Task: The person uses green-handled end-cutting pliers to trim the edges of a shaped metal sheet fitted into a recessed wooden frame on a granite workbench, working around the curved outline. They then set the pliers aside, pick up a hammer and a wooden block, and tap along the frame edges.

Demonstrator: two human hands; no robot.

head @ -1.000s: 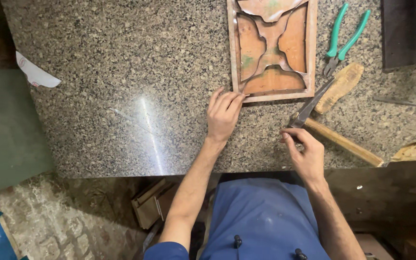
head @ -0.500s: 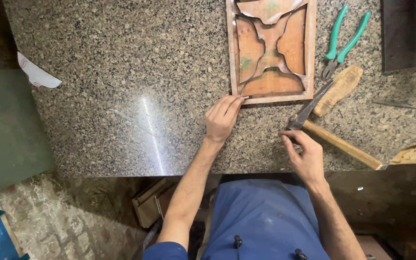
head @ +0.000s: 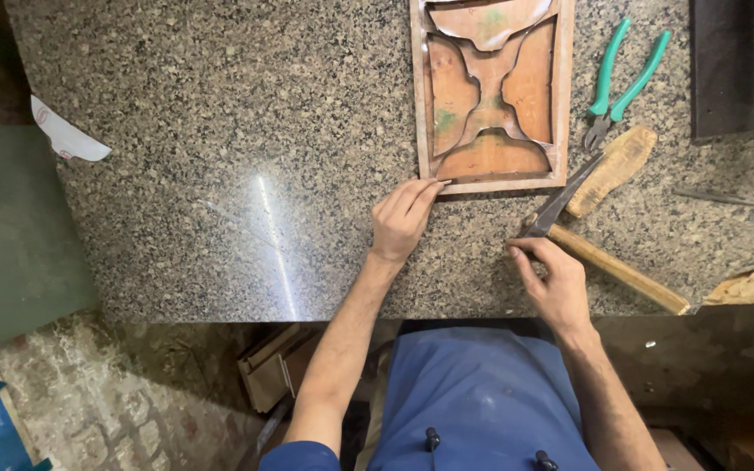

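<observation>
The left hand (head: 403,220) lies flat and open on the granite worktop (head: 220,157), its fingertips (head: 434,185) touching the near left corner of a wooden frame (head: 490,92) that holds curved copper-coloured pieces. The right hand (head: 556,279) rests its fingertips on the head end of a hammer (head: 608,262), whose wooden handle runs off to the right; whether it grips the hammer I cannot tell. A wooden-handled blade tool (head: 599,174) lies just beyond the hammer, near the frame's right corner. Green-handled pliers (head: 623,78) lie beside the frame, further right. A white scrap (head: 67,135) sits at the worktop's far left edge.
</observation>
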